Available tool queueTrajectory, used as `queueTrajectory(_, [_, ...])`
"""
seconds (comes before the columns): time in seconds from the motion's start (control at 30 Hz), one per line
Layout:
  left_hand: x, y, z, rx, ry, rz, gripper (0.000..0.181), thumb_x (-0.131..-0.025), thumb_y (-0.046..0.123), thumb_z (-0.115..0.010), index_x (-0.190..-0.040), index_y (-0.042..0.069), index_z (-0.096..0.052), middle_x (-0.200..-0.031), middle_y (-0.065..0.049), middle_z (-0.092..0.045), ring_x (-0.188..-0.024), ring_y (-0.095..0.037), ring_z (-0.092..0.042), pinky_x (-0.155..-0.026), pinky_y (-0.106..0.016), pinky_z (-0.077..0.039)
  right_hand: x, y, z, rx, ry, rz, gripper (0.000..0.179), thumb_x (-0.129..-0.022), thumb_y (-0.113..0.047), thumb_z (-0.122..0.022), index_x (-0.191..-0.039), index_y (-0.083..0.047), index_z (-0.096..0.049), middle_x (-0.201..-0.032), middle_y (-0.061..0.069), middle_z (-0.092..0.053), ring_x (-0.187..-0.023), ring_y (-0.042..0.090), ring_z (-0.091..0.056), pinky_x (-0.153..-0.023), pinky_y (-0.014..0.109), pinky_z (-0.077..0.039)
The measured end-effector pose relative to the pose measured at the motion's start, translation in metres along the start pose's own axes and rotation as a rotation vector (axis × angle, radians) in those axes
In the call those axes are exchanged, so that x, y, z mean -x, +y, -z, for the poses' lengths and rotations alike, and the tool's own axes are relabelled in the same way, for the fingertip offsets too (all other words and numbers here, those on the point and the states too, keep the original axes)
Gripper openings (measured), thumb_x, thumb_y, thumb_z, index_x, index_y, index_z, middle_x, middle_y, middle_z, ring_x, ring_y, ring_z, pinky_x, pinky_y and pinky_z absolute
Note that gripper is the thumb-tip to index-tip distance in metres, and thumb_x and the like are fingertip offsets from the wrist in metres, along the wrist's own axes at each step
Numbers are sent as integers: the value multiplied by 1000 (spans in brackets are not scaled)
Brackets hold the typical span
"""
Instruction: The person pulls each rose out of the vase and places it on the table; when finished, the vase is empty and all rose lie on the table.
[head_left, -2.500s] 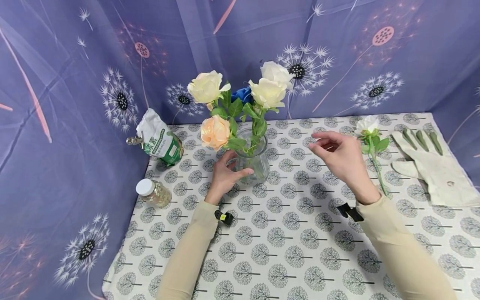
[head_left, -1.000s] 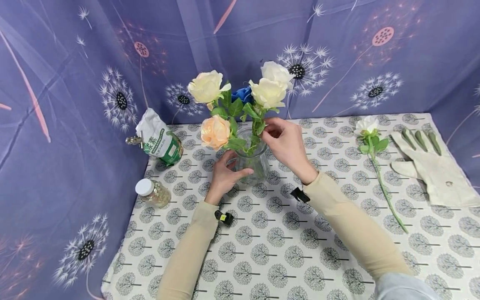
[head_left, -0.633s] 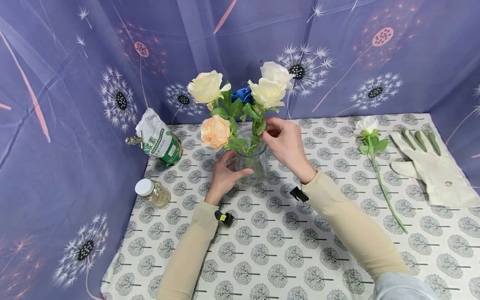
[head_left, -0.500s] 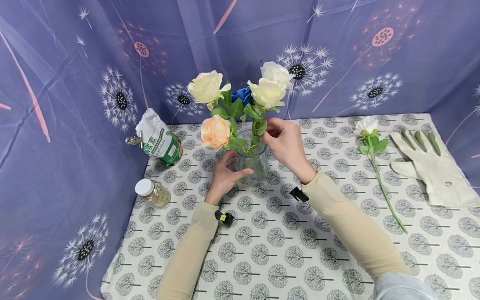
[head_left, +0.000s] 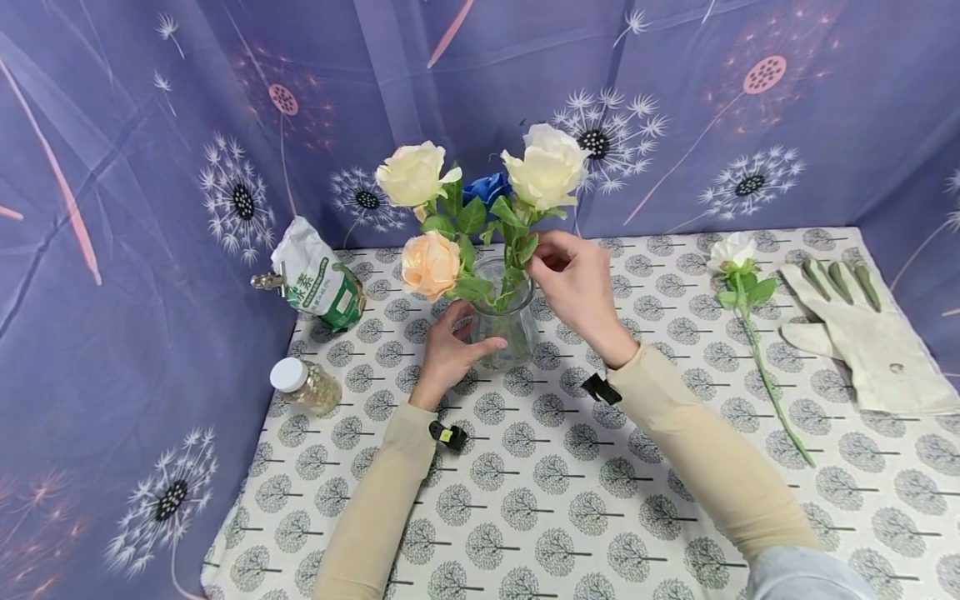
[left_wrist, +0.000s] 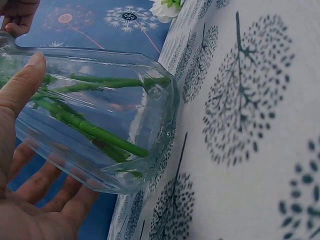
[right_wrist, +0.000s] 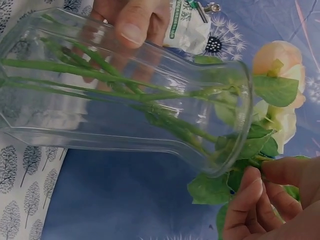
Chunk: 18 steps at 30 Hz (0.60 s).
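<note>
A clear glass vase [head_left: 513, 337] stands on the cloth with several artificial roses in it. My left hand [head_left: 452, 354] holds the vase from its left side, thumb across the front. Green stems [left_wrist: 90, 131] cross inside the glass. With thumb and fingertips, my right hand [head_left: 579, 287] pinches a leafy rose stem [right_wrist: 257, 161] just above the vase's rim. That stem leads up to the large cream rose [head_left: 545, 171] on the right. Also in the vase are another cream rose [head_left: 415, 173], a peach rose [head_left: 431, 265] and a blue rose [head_left: 487, 190].
A white rose [head_left: 735, 250] lies on the tablecloth [head_left: 652, 517] at right, beside a pale work glove [head_left: 877, 342]. On the left stand a clipped white and green bag [head_left: 322, 279] and a white-capped jar [head_left: 307, 385]. A purple curtain [head_left: 465, 75] hangs behind.
My right hand has come left from near the lying rose to the stem at the vase. The right-hand cream rose has shifted slightly right, covering the white one behind. My left hand stays put.
</note>
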<state>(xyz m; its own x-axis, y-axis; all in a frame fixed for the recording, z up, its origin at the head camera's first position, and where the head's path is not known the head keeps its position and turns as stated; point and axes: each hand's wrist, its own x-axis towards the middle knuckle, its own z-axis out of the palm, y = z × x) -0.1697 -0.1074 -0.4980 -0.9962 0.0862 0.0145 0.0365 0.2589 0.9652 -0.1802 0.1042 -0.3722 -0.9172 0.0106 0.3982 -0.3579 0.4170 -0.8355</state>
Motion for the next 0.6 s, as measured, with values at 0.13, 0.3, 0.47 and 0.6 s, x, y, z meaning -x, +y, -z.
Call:
queueTrajectory(0.13, [0, 0, 0, 0, -5, 8, 83, -78, 16, -100, -151, 12, -61, -153, -16, -65, -140, -43, -65, -118, -44, -61, -1, -3, 2, -12, 17, 22, 13, -95, 3, -69, -101, 2, -81, -86, 21, -80, -65, -2, -60, -61, 8, -52])
queueTrajectory(0.3, [0, 0, 1, -2, -9, 6, 83, -78, 17, -99, -152, 12, -60, -154, -16, -64, -141, -43, -65, -119, -44, -61, -4, -6, 5, -17, 47, 51, 12, -94, 2, -71, -98, 2, -82, -84, 21, -80, -64, -8, -59, -62, 7, -52])
queueTrajectory(0.47, [0, 0, 1, -1, -4, -13, 83, -78, 16, -99, -151, 10, -60, -152, -17, -65, -141, -42, -65, -120, -44, -60, -7, -10, 9, -46, 68, 80, 11, -95, 3, -71, -99, 4, -82, -83, 23, -79, -64, -9, -59, -62, 8, -52])
queueTrajectory(0.6, [0, 1, 1, -1, 5, -21, 81, -77, 15, -99, -149, 9, -62, -149, -17, -67, -139, -41, -65, -121, -44, -59, -9, -15, 15, -63, 83, 101, 10, -96, 3, -72, -98, 5, -81, -81, 23, -79, -62, -9, -59, -61, 8, -53])
